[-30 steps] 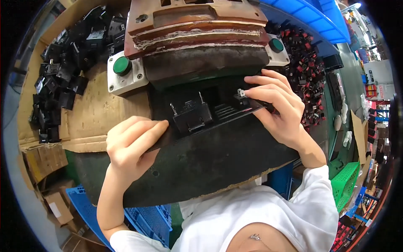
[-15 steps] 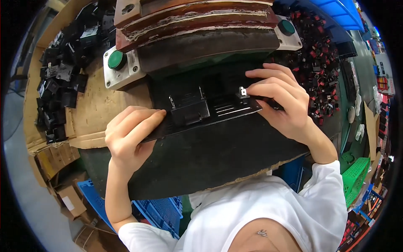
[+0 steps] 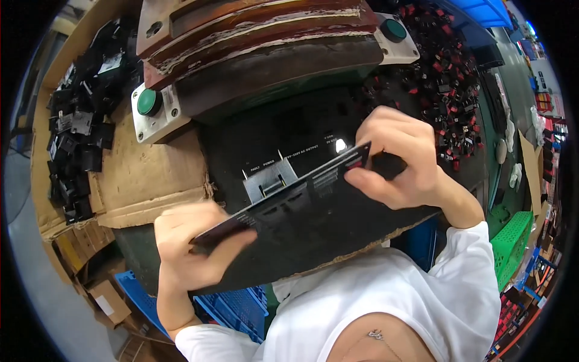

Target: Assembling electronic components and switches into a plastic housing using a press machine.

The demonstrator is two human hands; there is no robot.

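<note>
A black panel (image 3: 310,179) is held up in front of me, its long edge slanting upward to the right. Black socket-like housing (image 3: 268,183) sits on its far face, with thin metal prongs standing out. Near the panel's right end a small bright metal terminal (image 3: 341,145) shows. Fingers and thumb of my left hand (image 3: 192,244) pinch the left end; that hand is slightly blurred. My right hand (image 3: 401,160) grips the right end, with the thumb on the near side by a reddish part.
Beyond the panel stands a heavy brown block-shaped machine (image 3: 271,66), flanked by a left green button (image 3: 149,102) and a right one (image 3: 393,30). Black housings (image 3: 81,123) fill a cardboard box (image 3: 151,175) at left. Small red-and-black parts (image 3: 449,90) lie heaped at right, beyond a green basket (image 3: 511,247).
The panel has tilted up nearly edge-on and slants more steeply. My left hand has moved lower, its thumb now showing on the near side. The surroundings have shifted slightly left in view.
</note>
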